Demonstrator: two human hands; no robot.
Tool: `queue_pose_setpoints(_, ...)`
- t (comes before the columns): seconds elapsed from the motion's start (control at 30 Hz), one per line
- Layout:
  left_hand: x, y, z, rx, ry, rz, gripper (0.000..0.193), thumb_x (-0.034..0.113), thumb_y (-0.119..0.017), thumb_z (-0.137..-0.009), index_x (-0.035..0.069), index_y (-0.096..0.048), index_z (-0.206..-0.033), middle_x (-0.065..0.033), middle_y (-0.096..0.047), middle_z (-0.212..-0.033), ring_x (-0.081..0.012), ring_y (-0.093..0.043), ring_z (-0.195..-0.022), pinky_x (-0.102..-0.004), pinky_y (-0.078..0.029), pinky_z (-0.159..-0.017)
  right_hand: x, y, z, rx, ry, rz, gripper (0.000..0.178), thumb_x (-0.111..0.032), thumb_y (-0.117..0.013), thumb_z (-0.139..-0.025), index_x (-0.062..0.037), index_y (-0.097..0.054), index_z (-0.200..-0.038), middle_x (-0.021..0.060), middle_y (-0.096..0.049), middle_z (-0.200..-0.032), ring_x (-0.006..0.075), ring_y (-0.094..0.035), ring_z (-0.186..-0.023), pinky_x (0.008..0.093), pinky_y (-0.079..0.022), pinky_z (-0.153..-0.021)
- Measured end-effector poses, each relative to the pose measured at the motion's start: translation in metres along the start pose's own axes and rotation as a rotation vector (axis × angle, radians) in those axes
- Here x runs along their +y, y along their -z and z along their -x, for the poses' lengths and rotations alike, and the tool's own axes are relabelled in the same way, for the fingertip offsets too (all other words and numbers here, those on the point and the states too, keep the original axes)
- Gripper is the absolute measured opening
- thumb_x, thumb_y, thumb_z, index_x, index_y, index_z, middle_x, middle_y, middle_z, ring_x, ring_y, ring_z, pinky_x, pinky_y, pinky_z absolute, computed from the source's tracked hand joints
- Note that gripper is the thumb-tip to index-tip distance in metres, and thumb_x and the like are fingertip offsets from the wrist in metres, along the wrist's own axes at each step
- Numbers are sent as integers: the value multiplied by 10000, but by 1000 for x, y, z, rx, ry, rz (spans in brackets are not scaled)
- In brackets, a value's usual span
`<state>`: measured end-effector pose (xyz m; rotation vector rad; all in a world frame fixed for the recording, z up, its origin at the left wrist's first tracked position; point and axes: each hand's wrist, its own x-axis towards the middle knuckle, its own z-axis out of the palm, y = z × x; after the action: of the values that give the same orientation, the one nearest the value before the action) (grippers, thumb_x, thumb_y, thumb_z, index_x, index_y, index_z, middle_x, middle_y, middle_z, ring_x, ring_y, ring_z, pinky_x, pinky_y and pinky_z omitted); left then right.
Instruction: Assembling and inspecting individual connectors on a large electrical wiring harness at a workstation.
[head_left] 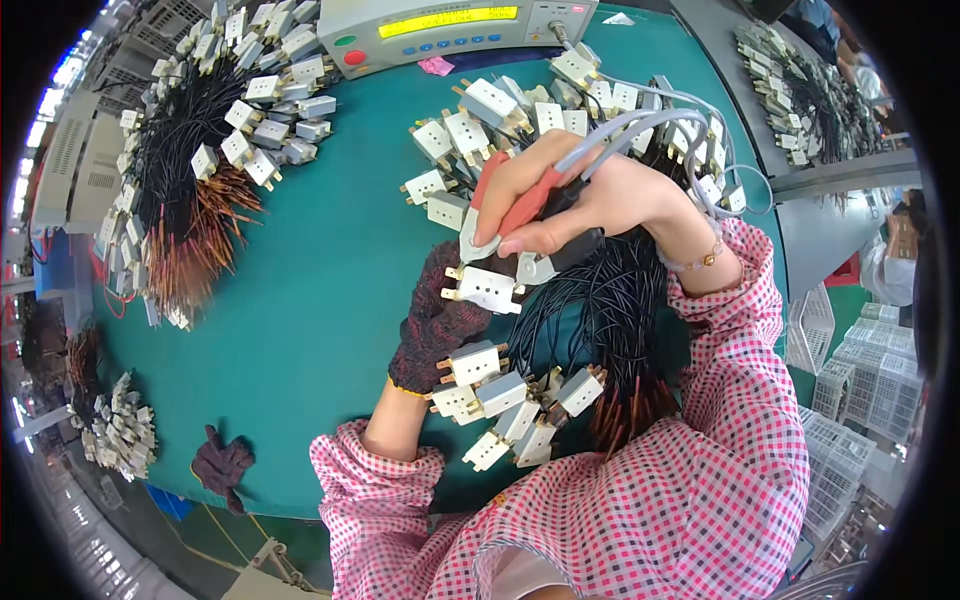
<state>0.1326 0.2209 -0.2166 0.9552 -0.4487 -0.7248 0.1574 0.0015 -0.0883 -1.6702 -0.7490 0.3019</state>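
Note:
My left hand [432, 328], in a dark knitted glove, is closed behind a white rectangular connector block [487, 290] with brass tabs. Its fingers are partly hidden by that block. Bare and closed, my right hand [590, 190] grips a pair of test clips [527, 203] with red and black handles, grey cables running up over the hand. The metal jaws of the clips are at the block's upper edge; whether they bite on its tabs I cannot tell. Below my left hand lies a cluster of similar blocks [515, 408], and black leads [610, 300] spread under my right wrist.
A tester [445, 35] with a lit yellow display stands at the back. More wired blocks [495, 115] are heaped before it, with a large bundle [190, 140] at the left. A dark glove [222, 468] lies near the table's front-left edge. White plastic crates [870, 370] stand off right.

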Motion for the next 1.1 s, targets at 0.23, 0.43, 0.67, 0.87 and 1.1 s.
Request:
queue_pose_setpoints(0.23, 11, -7, 0, 104, 69, -111, 652, 262, -765, -713, 57, -457, -1250, -79, -583, -1141, -193, -575, -1041, -342, -458, -912, 4, -6, 1, -47, -23, -38, 189, -70, -704, -763, 8, -670, -932, 100, -671, -865, 196, -623, -801, 290, -489, -709)
queue_pose_setpoints(0.43, 1, 3, 2, 77, 50, -103, 613, 226, -752, -725, 63, -469, -1244, -74, -585, -1141, -189, -574, -1047, -338, -455, -917, -4, -2, -1, -95, -38, 45, 181, -91, -691, -779, -5, -671, -937, 93, -673, -873, 177, -635, -778, 272, -492, -687)
queue_pose_setpoints(0.67, -2, 2, 3, 85, 40, -11, 625, 205, -769, -705, 65, -473, -1237, -72, -586, -1135, -189, -576, -1041, -338, -462, -905, -5, 0, -1, -124, -31, 84, 180, -86, -683, -777, -7, -670, -937, 100, -676, -879, 194, -643, -795, 286, -494, -702)
queue_pose_setpoints(0.87, -9, 10, 6, 108, 45, -48, 637, 194, -765, -707, 97, -468, -1262, -77, -566, -1181, -211, -549, -1094, -360, -449, -933, -6, -5, -1, -98, -21, 90, 168, -86, -680, -786, -5, -669, -932, 95, -678, -879, 200, -647, -794, 292, -495, -704)
queue_pose_setpoints(1.1, -10, 7, 0, 152, -75, -161, 579, 155, -728, -736, 56, -451, -1236, -93, -551, -1174, -198, -546, -1071, -361, -452, -918, -3, -14, -1, -86, 119, 133, 158, -97, -682, -789, -8, -663, -919, 96, -675, -862, 219, -651, -769, 301, -495, -677)
